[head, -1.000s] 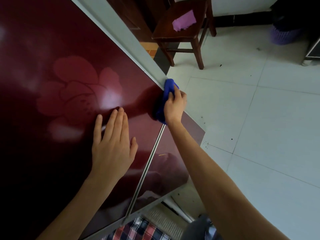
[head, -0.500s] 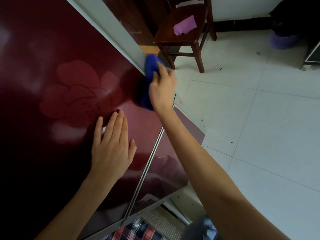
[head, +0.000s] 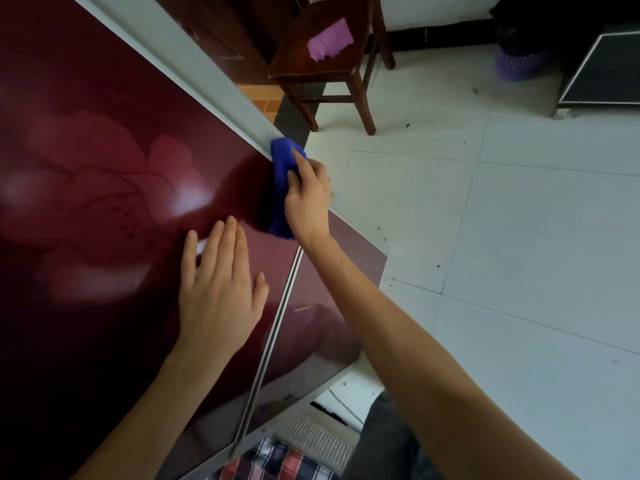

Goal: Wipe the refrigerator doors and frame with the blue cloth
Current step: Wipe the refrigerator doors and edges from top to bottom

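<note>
The person's right hand (head: 308,202) holds a bunched-up blue cloth (head: 280,168). Its fingers are curled around the cloth and push it against the shiny dark red refrigerator door (head: 104,150), which has a pale flower picture on it. The cloth sits at the edge of this door, touching the pale grey frame (head: 194,60) that runs along it.

The left hand (head: 221,292) lies flat on the same door. Its fingers are straight and close together, and it holds nothing. It is near the cloth but not touching it. A thin silver strip (head: 277,327) runs just beside this hand, and a smaller dark red door (head: 332,306) lies on the other side of the strip.

Farther off, a brown wooden chair (head: 322,74) stands on the white tile floor (head: 519,237). A small purple cloth (head: 330,39) lies on its seat.
</note>
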